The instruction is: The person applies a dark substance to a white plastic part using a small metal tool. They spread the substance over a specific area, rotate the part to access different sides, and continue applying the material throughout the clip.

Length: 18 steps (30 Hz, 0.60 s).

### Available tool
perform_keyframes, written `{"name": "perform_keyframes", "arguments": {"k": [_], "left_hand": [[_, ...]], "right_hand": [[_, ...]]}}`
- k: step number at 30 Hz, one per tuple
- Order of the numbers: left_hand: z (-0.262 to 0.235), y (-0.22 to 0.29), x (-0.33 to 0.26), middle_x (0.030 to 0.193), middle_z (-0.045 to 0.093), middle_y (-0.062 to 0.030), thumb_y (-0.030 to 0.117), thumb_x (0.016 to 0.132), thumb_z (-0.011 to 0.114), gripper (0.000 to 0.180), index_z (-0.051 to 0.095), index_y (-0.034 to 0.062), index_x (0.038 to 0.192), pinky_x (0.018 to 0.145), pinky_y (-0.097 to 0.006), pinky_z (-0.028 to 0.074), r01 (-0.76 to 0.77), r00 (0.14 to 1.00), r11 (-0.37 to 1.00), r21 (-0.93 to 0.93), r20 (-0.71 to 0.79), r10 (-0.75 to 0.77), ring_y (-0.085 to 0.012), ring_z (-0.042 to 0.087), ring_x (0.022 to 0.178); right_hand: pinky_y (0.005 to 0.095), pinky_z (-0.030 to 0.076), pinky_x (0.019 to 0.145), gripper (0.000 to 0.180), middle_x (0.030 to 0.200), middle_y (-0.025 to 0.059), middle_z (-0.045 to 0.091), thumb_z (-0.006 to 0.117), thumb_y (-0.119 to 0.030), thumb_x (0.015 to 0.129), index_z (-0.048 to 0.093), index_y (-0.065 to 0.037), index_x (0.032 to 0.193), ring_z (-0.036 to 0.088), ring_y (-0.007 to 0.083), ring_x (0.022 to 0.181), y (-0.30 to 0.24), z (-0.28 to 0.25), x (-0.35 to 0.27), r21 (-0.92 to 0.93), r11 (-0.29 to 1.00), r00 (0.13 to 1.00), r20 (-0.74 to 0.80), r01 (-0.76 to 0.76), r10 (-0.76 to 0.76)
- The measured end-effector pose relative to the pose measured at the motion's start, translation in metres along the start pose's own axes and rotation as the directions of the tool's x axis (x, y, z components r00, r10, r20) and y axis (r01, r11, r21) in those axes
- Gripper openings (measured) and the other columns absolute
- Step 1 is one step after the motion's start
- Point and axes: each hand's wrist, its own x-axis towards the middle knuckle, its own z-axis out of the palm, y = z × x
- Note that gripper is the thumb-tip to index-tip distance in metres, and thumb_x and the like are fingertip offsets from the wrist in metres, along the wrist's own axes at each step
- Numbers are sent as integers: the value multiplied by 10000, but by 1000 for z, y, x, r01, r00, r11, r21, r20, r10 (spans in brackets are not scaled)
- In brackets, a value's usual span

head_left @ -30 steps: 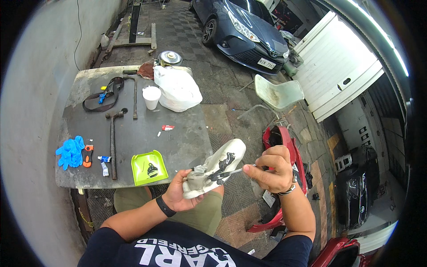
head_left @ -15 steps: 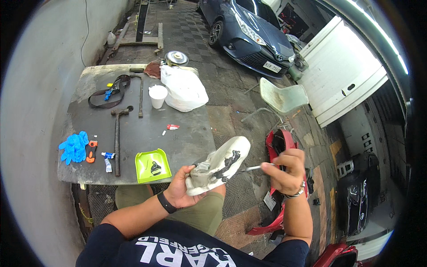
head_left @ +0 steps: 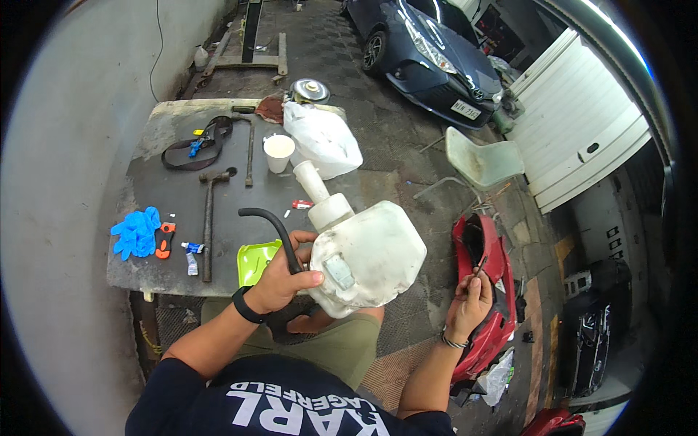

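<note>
My left hand (head_left: 285,272) grips a whitish plastic fluid reservoir (head_left: 382,254) by its near left side, thumb on its face. Its filler neck (head_left: 313,182) points toward the far left, and a black hose (head_left: 269,216) curves out beside my fingers. Grey smudges mark the broad side facing up. Off to the right, apart from the reservoir, my right hand (head_left: 470,301) pinches a thin tool (head_left: 480,266) with its tip upward; its exact kind is unclear. Partly behind my left hand lies a lime-green scoop-shaped tray (head_left: 254,269) on the table; the hand hides some of it.
The dark table (head_left: 163,196) holds a hammer (head_left: 209,225), a lug wrench (head_left: 251,152), a strap (head_left: 200,152), blue gloves (head_left: 136,234), an orange cutter (head_left: 166,240), small tubes (head_left: 192,263), a white cup (head_left: 278,151) and a plastic bag (head_left: 320,134). A red bumper (head_left: 491,320) lies right; a chair (head_left: 483,158) stands beyond.
The reservoir has been turned, so its broad side, neck and hose now show instead of the darkly smeared side. My right hand has moved lower and away from it, its tool now pointing up.
</note>
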Motion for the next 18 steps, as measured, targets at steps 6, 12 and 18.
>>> {"name": "perform_keyframes", "arguments": {"k": [6,12,18], "left_hand": [[-26,12,-19,1417,592,-140,97,866,816,895,266,23,1568,1092,-416,481,-28,997,999,36,-75,30,-240,601,1288],[-112,65,-49,1548,531,-136,285,1007,645,628,433,26,1538,1191,-507,393,-181,962,983,6,-205,179,-307,485,1446],[-129,50,-52,1547,535,-113,387,1084,531,553,464,63,1526,1224,-509,346,-254,885,967,-26,-411,221,-294,477,1448]], "right_hand": [[213,431,555,215,873,22,642,646,-171,1045,680,-8,1181,582,97,689,32,46,-51,183,913,923,-57,-365,380],[221,392,542,189,801,-11,614,618,-91,1024,678,18,1167,514,64,628,44,93,-102,-233,814,750,317,-532,581],[427,554,716,208,931,197,710,630,-81,953,681,-2,1139,682,351,788,48,174,-145,-540,820,708,654,188,268]]}}
